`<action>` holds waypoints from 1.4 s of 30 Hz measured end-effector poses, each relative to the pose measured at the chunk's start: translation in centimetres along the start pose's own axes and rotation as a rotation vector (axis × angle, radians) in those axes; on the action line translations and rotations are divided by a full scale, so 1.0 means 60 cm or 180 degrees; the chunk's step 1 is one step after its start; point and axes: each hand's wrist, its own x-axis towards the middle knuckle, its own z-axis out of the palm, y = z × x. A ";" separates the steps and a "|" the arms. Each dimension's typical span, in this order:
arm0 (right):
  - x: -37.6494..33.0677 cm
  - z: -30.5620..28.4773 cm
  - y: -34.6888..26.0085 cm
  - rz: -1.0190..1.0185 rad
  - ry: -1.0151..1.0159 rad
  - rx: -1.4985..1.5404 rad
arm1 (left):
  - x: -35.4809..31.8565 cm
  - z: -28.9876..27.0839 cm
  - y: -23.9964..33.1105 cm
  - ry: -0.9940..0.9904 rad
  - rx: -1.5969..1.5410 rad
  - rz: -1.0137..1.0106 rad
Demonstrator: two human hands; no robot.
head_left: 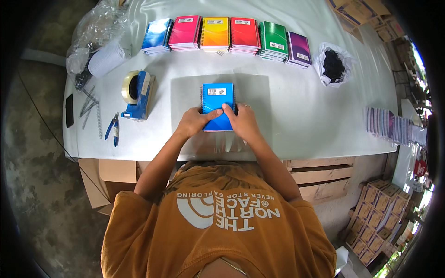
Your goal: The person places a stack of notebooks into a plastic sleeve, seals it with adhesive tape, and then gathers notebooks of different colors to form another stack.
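A bundle of blue spiral notebooks (217, 98) lies in front of me, with a white label near the top and wire coils along both sides. My left hand (192, 121) grips its left edge, thumb resting on the blue cover. On the opposite edge my right hand (244, 121) holds it too, its thumb beside the other one. Both hands' fingers curl down the sides and are partly hidden. Beneath the notebooks a clear plastic sheet (184, 90) is spread on the white-covered table (306, 106).
Notebook stacks in light blue (156, 34), pink (185, 30), yellow (215, 32), red (244, 33), green (273, 38) and purple (299, 47) line the far side. Leftward are a tape dispenser (143, 99), pliers (114, 127), loose coils (98, 118) and a phone (69, 111). A white bag (322, 76) stands right.
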 end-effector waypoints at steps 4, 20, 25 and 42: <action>-0.022 -0.019 0.021 0.0280 -0.0368 0.0278 | -0.041 0.009 0.067 0.0160 0.1379 -0.0553; -0.046 -0.039 0.093 0.0199 0.1338 0.0132 | -0.027 0.008 -0.059 0.3053 -0.0370 0.0812; -0.032 -0.077 0.120 0.0966 0.0834 0.1640 | -0.024 -0.038 -0.077 0.2224 -0.0920 0.0160; -0.025 -0.117 0.053 0.0692 -0.0105 0.1358 | -0.020 0.001 -0.065 0.3586 0.1113 0.0639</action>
